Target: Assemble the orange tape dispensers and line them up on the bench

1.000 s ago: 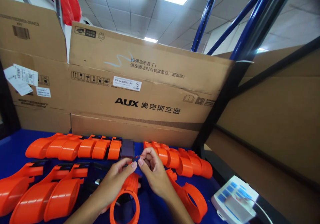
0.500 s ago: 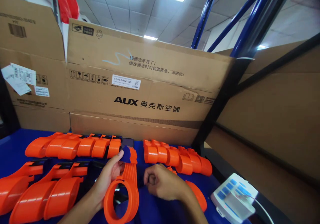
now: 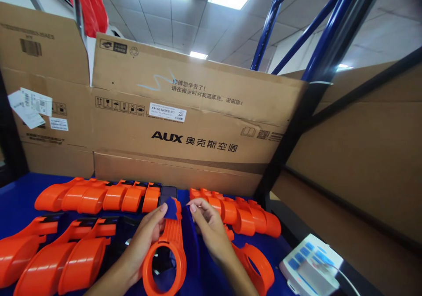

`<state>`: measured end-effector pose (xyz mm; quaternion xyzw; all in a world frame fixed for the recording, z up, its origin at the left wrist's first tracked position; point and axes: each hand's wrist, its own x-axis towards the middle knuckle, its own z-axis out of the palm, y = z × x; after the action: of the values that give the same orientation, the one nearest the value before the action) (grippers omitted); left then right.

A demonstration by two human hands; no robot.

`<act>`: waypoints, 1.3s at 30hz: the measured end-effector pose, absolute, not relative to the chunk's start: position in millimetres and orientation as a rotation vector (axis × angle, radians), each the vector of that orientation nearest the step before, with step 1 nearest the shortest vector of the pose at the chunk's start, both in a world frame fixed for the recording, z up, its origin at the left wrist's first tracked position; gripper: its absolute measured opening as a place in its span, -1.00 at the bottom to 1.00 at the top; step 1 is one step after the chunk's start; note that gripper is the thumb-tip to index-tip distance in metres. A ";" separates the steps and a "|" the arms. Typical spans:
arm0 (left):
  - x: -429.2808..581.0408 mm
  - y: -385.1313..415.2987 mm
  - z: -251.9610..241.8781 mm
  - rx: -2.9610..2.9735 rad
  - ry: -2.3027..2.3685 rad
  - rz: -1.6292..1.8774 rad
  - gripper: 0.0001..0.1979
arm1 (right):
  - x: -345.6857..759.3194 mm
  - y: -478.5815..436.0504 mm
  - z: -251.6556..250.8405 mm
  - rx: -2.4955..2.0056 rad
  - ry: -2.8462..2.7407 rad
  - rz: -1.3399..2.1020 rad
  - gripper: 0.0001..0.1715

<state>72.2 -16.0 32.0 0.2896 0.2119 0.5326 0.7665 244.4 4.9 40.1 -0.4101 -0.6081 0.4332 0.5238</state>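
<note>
My left hand (image 3: 145, 239) grips an orange plastic part (image 3: 167, 252) with a ring at its near end and a ribbed handle. A small blue piece (image 3: 171, 208) sits at the handle's far tip, under my left thumb. My right hand (image 3: 207, 228) is just right of that tip, its thumb and forefinger pinched together; whether they hold anything is too small to make out. A dark phone (image 3: 167, 194) lies flat just beyond the part.
Rows of orange parts lie on the blue table: a back-left row (image 3: 95, 197), a back-right row (image 3: 237, 212), front-left ones (image 3: 56, 261) and a ring part (image 3: 257, 265) by my right wrist. A cardboard wall (image 3: 184, 124) stands behind. A white keypad device (image 3: 310, 265) sits at right.
My right hand dropped to the table half a second ago and has come back up to the tip of the handle. My left hand keeps hold of the orange part, tilted slightly.
</note>
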 end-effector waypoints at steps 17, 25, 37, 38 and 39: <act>70.4 -12.8 20.2 0.696 0.655 1.467 -0.62 | 245.4 -0.7 38.3 -0.951 -1.634 0.772 -0.61; 70.4 -15.1 24.2 0.736 0.673 1.456 -0.66 | 244.0 -3.3 40.3 -0.929 -1.684 0.717 -0.65; 66.6 -13.6 18.5 0.764 0.631 1.530 -0.52 | 243.0 -5.1 39.6 -0.867 -1.731 0.796 -0.56; 66.5 -14.5 16.8 0.767 0.628 1.535 -0.49 | 243.1 -6.3 39.8 -0.864 -1.764 0.750 -0.53; 66.5 -15.5 15.6 0.772 0.631 1.542 -0.46 | 243.5 -7.5 39.8 -0.868 -1.800 0.676 -0.49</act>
<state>66.5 -15.5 15.6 0.3341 0.2730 0.6672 0.6072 243.5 -7.5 39.8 -0.3578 -0.7421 0.2787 0.4935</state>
